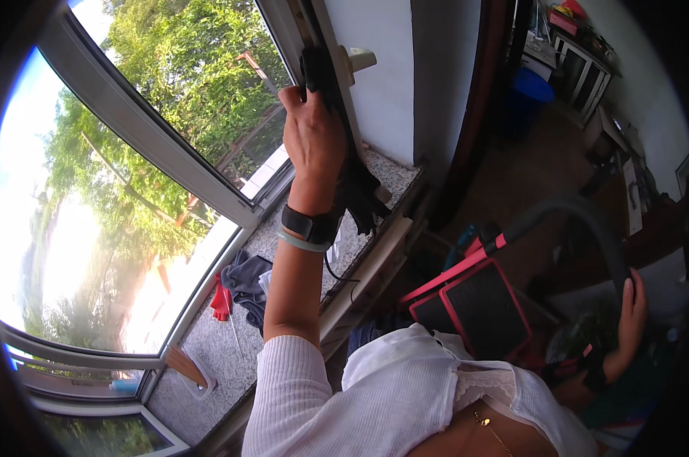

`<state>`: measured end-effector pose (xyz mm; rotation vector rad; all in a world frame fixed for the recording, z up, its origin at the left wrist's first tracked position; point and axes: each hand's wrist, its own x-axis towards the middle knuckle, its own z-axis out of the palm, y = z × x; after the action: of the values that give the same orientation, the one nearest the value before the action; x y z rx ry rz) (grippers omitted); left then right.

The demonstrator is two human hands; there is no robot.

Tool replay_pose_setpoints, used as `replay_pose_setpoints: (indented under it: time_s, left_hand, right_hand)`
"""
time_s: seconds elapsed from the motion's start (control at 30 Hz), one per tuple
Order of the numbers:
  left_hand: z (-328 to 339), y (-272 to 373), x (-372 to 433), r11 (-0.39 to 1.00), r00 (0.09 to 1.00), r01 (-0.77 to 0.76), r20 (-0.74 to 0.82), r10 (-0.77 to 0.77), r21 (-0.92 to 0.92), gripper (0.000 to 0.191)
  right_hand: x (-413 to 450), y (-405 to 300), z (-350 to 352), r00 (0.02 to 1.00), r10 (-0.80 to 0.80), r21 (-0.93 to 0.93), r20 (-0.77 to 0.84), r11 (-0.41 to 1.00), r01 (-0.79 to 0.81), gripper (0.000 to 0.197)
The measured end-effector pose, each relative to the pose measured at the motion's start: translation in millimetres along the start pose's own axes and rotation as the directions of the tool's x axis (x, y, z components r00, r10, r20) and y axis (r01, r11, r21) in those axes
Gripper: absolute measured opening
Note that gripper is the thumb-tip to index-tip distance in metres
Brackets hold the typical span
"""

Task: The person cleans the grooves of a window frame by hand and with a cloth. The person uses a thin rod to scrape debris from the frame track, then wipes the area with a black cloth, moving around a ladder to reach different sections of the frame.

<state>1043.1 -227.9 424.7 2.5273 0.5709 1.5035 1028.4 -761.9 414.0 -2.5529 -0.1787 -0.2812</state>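
Observation:
My left hand [313, 131] is raised to the window's side frame, its fingers closed on a black cloth [315, 67]. More black fabric [359, 191] hangs past my wrist to the stone sill [207, 348]; I cannot tell whether it is the same piece. Just right of that hand, a pale window handle [360, 59] sticks out from the frame. Over to the right, my right hand [633, 314] grips the black padded handrail [584, 208] of a red step ladder [484, 308] with dark treads.
On the sill lie a crumpled dark grey cloth [247, 285], a red item [221, 300] and a clear plastic container [201, 383]. A thin black cord [336, 278] droops over the sill's edge. Beyond the dark door frame stand a blue bucket [530, 91] and a cabinet [582, 71].

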Motion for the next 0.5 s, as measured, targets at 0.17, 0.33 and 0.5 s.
replay_pose_setpoints:
  time_s: [0.17, 0.33, 0.5]
  left_hand:
    - [-11.5, -23.0, 17.1, 0.997, 0.994, -0.073, 0.079, 0.071, 0.019, 0.021]
    - [-17.7, -9.3, 18.4, 0.969, 0.976, -0.115, 0.208, 0.069, 0.219, 0.03]
    - [-15.8, -14.5, 31.6, 0.724, 0.861, -0.509, 0.301, 0.411, 0.466, 0.044]
  right_hand:
    - [1.1, -2.9, 3.5, 0.999, 0.043, 0.028, 0.002, 0.999, -0.043, 0.039]
    - [1.5, 3.8, 1.3, 0.999, 0.025, -0.006, -0.026, 1.0, -0.026, 0.037]
    - [0.5, -15.3, -0.5, 0.999, 0.039, -0.05, 0.005, 0.998, -0.039, 0.037]
